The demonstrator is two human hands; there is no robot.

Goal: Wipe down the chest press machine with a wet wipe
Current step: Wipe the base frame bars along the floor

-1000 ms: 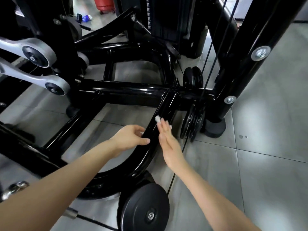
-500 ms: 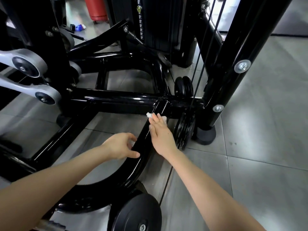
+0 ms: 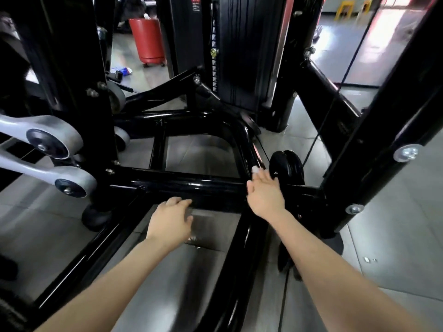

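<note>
The right hand presses the wipe to the frame with straight fingers, the left hand hovers loosely open and empty, and I cannot tell what is in the red bin.

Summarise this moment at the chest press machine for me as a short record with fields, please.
Right hand: flat, fingers pressing the wet wipe onto the curved frame tube
Left hand: fingertips resting on the cross tube, holding nothing
Wipe: white, mostly hidden under the fingers
Nearby: black pulley wheel just right of the wipe
Background: red bin on the tiled floor
Image: somewhat motion-blurred
</note>
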